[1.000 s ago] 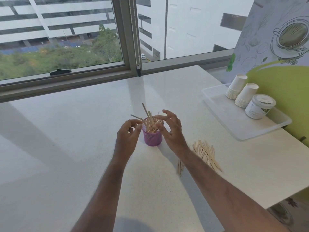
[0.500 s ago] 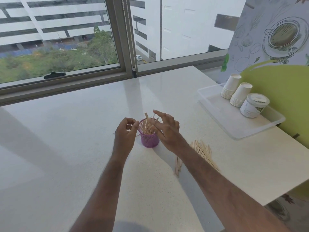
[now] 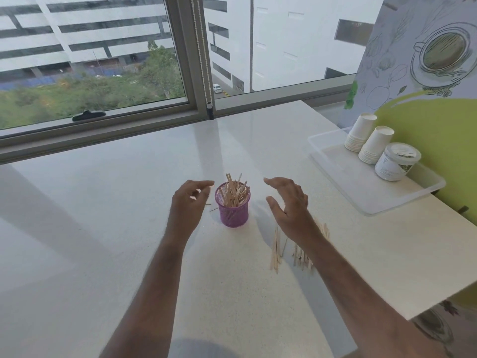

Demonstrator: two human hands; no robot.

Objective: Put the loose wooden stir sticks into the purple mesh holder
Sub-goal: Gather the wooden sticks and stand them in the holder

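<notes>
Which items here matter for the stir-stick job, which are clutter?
Job: purple mesh holder with sticks in it; loose wooden stir sticks on the white counter; left hand, right hand, both empty.

Clutter: clear plastic tray, stacked white paper cups, white lidded tub.

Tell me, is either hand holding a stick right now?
No. The left hand and the right hand are both open and empty, one on each side of the purple mesh holder. Loose sticks lie on the table.
</notes>
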